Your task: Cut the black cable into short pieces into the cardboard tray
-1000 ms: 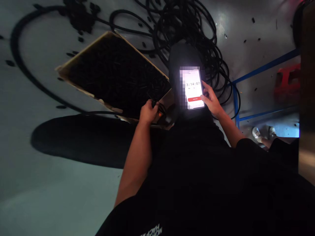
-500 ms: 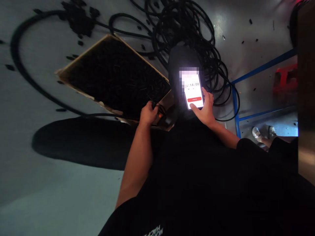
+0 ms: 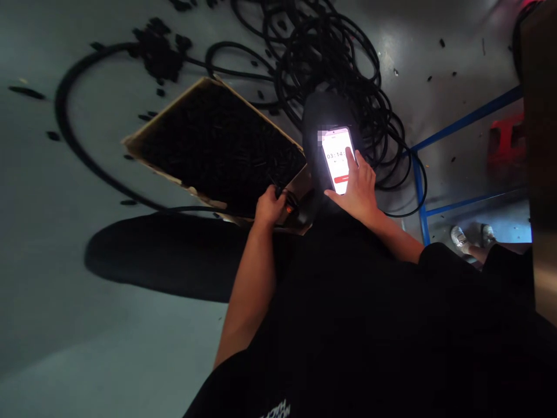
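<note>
A lit phone (image 3: 337,159) lies on my dark-clothed leg, its screen showing digits and a red button. Over its right side is my right hand (image 3: 360,188), fingers spread, with a fingertip on or just above the screen. My left hand (image 3: 268,206) is closed at the near right edge of an open cardboard box (image 3: 165,173), around a black cable end with an orange part (image 3: 289,208) beside it. Many small black pieces (image 3: 217,139) fill the box.
Black cable (image 3: 300,58) lies in a tangled heap beyond my knee and loops left around the box. Black bits are scattered on the floor (image 3: 65,325). Blue floor lines (image 3: 470,122), a red stool (image 3: 502,142) and another person's shoes (image 3: 459,238) are at right.
My right hand has shifted from gripping the phone's lower edge to spreading over it, a finger now at the screen. The view has swung slightly; my left hand keeps its hold.
</note>
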The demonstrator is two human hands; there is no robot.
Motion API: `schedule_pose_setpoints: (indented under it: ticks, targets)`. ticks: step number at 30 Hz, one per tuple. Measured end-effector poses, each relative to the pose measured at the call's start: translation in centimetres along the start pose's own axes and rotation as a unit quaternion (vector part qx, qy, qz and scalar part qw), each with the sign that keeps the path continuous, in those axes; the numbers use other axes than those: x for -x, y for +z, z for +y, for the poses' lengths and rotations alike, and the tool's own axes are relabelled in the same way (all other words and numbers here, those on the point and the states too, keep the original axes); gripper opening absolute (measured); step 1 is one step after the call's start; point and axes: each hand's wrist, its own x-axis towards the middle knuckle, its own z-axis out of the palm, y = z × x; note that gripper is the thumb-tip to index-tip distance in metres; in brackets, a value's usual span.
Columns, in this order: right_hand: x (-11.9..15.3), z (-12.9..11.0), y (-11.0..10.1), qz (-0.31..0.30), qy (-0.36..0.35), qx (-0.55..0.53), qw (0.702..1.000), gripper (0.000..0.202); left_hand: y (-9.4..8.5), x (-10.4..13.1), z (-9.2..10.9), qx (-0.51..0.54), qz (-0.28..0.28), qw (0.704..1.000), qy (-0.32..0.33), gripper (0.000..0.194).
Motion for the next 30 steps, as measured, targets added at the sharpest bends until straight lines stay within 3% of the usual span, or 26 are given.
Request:
schedule_pose_setpoints:
  ticks: [10,14,18,21,23,25,27,30]
  targets:
    - [-0.7,1.5,0.1,-0.009,0.013,-0.009,1.0,0.104,0.3,-0.2,-0.6,-0.027,-0.016,1.0,-0.001,0.032]
    - [-0.8,2.0,0.3,-0.003,0.006,-0.039,0.999,0.107,0.5,-0.5,-0.8,-0.036,-0.023,0.999,0.004,0.037]
    - [-1.5,2.6,-0.1,-0.008,0.016,-0.141,0.99,0.117,0.3,-0.7,-0.5,-0.027,-0.028,0.999,0.018,0.038]
    - [-2.8,3.5,-1.7,-0.048,0.065,-0.295,0.952,0.119,0.1,-0.6,-0.7,-0.018,-0.042,0.999,0.024,0.037]
    - [-3.9,4.9,-4.5,-0.064,0.07,-0.392,0.915,0.124,0.0,-1.0,-1.2,-0.022,-0.043,0.999,0.024,0.037]
    - [-4.2,6.8,-9.4,-0.026,0.025,-0.434,0.9,0.137,-0.1,-1.8,-1.6,-0.032,-0.041,0.998,0.02,0.034]
    - [-3.2,8.9,-15.8,0.069,-0.043,-0.401,0.913,0.147,-0.4,-2.6,-1.8,-0.039,-0.05,0.998,0.013,0.028]
    - [0.4,11.9,-25.2,0.225,-0.084,-0.24,0.941,0.138,-1.0,-3.0,-1.7,-0.028,-0.041,0.999,0.011,0.026]
